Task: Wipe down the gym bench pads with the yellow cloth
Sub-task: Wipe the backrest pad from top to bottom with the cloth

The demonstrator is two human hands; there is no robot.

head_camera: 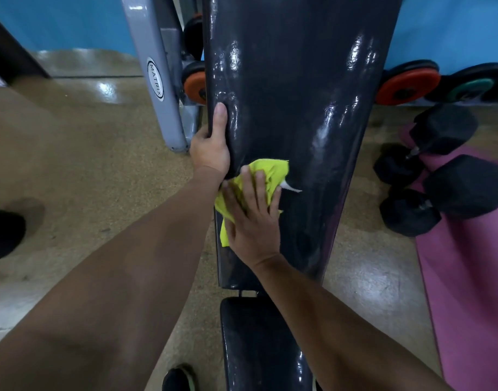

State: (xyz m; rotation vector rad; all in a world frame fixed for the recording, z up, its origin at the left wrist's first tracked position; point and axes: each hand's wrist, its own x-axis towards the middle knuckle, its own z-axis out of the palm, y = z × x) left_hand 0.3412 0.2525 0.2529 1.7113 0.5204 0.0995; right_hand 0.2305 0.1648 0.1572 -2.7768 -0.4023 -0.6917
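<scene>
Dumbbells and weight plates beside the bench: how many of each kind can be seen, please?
Black hex dumbbells: 2
Orange-faced weight plates: 2
Green-faced weight plates: 1
Total: 5, counting only the ones that can be told apart clearly; darker plates behind are too hidden to count.

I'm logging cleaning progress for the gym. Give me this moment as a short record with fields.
surface: long back pad, glossy, streaky sheen
cloth: yellow cloth, bunched at the pad's lower left
right hand: right hand flat, pressing the cloth on the pad
left hand: left hand gripping the pad's left edge, thumb on top
seat pad: seat pad below, no hand or cloth on it
nearby: dumbbells on pink mat
</scene>
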